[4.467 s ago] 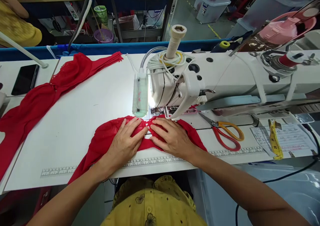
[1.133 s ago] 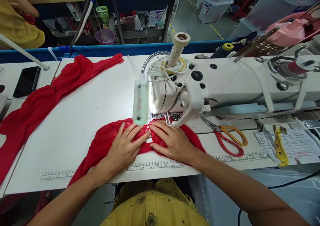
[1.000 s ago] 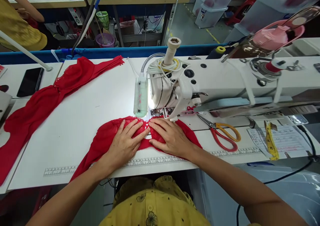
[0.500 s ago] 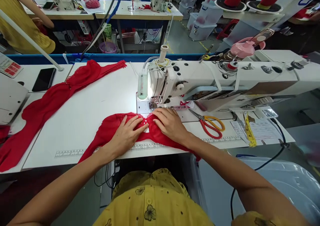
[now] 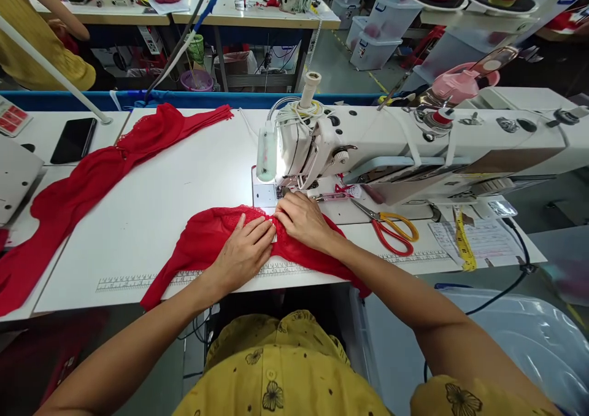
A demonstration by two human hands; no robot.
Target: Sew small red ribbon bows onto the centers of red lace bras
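Observation:
A red lace garment (image 5: 202,244) lies on the white sewing table (image 5: 151,201) in front of the white sewing machine (image 5: 391,140). My left hand (image 5: 243,253) presses flat on the red fabric, fingers pointing right toward the needle area. My right hand (image 5: 301,219) rests on the fabric just below the presser foot, fingertips pinching the lace edge close to the needle. The two hands nearly touch at the fingertips. A small lamp (image 5: 265,153) on a flexible neck lights the needle plate.
Scissors (image 5: 391,229) with red and yellow handles lie right of my hand. A yellow tape measure (image 5: 462,241) and a paper sheet sit further right. More red fabric (image 5: 92,170) stretches across the table's left; a black phone (image 5: 72,140) lies beyond it. Another person in yellow stands far left.
My head has pulled back and up, showing more of the room. Both hands have moved the fabric slightly toward the needle, and my right fingers now curl at the lace edge.

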